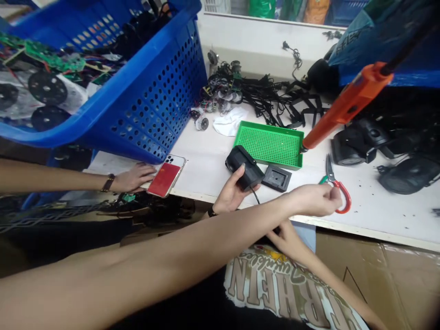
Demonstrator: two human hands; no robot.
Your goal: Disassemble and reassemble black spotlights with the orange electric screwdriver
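Observation:
My left hand (231, 196), with a black band at the wrist, grips a black boxy plastic housing (243, 167) over the table's front edge. A thin black cable (255, 196) runs down from the housing and passes behind a co-worker's forearm. Below that forearm, my right hand (286, 239) closes on a dark piece that looks like the same cable; part of the hand is hidden. A black rectangular plate with a recess (276, 178) lies beside the housing. Behind it is a green perforated tray (269, 143).
A co-worker's forearm (178, 250) crosses in front of me, its closed hand (319, 200) at red-handled scissors (335, 183). Their other hand (134, 178) rests near a red phone (164, 178). A blue basket (154, 101), an orange tool (347, 105), cables (268, 98) and black lamp-like units (350, 146) surround the tray.

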